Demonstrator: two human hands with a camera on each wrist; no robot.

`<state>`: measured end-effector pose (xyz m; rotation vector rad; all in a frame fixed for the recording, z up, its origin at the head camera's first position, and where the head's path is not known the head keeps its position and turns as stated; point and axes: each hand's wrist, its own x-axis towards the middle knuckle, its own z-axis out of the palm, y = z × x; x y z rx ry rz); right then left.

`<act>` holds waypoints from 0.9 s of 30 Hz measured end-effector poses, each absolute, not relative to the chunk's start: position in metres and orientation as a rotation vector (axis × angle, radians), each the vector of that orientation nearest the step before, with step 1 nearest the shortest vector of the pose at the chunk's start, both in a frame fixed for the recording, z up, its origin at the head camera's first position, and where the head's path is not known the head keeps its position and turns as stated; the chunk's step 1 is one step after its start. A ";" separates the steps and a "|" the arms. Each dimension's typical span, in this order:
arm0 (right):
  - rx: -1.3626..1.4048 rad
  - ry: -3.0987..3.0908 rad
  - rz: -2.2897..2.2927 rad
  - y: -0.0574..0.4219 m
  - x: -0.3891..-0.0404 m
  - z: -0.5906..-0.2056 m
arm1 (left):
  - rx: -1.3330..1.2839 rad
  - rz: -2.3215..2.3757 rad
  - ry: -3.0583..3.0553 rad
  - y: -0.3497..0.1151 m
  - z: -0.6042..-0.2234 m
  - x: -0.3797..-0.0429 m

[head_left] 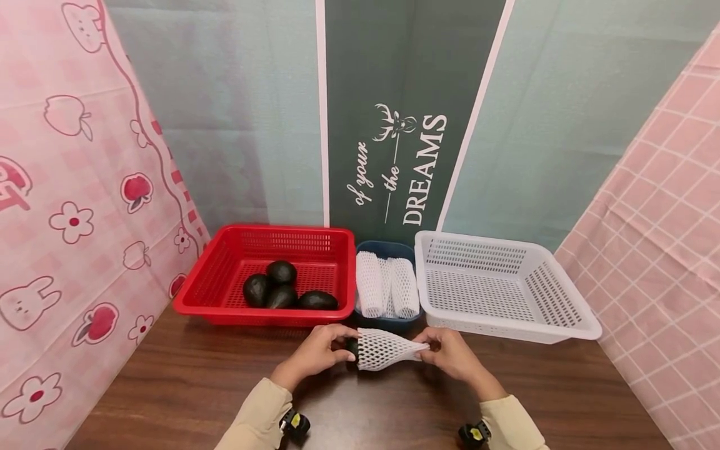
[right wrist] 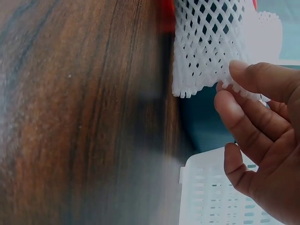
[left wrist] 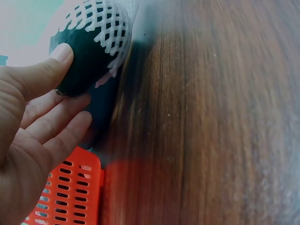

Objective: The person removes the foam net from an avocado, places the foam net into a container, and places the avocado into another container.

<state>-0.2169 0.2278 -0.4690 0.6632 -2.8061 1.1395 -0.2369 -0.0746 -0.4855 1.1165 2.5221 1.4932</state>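
Between both hands, low over the table, is an avocado (left wrist: pixel 77 58) partly inside a white foam net sleeve (head_left: pixel 385 350). My left hand (head_left: pixel 320 353) grips the bare end of the avocado, thumb on one side and fingers on the other. At the opposite end, my right hand (head_left: pixel 450 355) pinches the sleeve's narrowed edge between thumb and fingers. In the right wrist view, the net's diamond mesh (right wrist: pixel 211 47) is stretched open over the dark fruit and bunches toward the thumb. The covered part of the avocado shows only through the mesh holes.
A red basket (head_left: pixel 191 303) at the left holds several avocados (head_left: pixel 281 294). Beside it, a dark blue bin (head_left: pixel 394 324) contains more white foam sleeves (head_left: pixel 369 284). On the right stands a white basket (head_left: pixel 478 322). Patterned cloths hang around the wooden table (head_left: pixel 185 387).
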 end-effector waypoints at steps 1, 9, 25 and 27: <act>0.667 -2.804 1.146 0.229 -0.217 -0.469 | 1.110 1.486 2.515 -0.075 -0.485 -0.237; 0.663 -2.829 1.177 0.235 -0.214 -0.475 | 1.078 1.439 2.517 -0.081 -0.489 -0.236; 0.672 -2.841 1.113 0.235 -0.216 -0.476 | 1.125 1.298 2.645 -0.077 -0.484 -0.232; 0.667 -2.855 1.099 0.233 -0.217 -0.475 | 1.125 1.243 2.695 -0.074 -0.481 -0.231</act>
